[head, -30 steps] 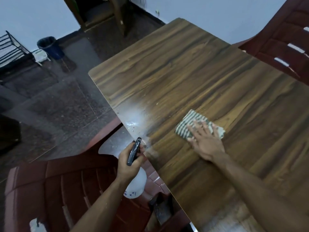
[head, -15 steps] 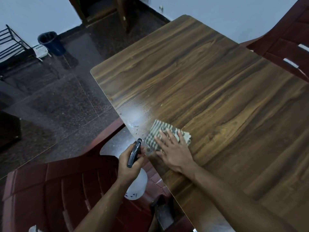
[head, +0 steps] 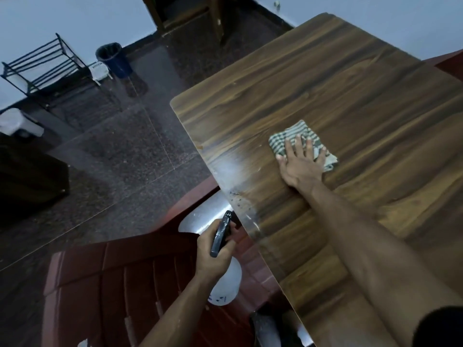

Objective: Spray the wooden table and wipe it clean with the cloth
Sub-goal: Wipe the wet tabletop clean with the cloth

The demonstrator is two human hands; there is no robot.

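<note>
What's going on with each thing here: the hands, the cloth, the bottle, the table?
Left hand: grips spray bottle, off the table's edge.
Spray bottle: held upright, nozzle toward table.
Right hand: fingers flat, pressing cloth.
Cloth: crumpled, lying on table.
Wooden table: wet, misted patch near its edge.

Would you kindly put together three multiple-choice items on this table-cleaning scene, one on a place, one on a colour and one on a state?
1. Where does the cloth lie?
A. on the wooden table
B. on the floor
C. on the chair

2. What colour is the chair beside the table?
A. white
B. dark red
C. green

3. How is the right hand?
A. clenched in a fist
B. pinching the cloth up
C. flat, pressing the cloth

Answers: 1 A, the cloth rests on the wood grain; 2 B, its slatted plastic is dark red; 3 C, the fingers lie spread straight over the cloth, while the left hand grips the spray bottle.
</note>
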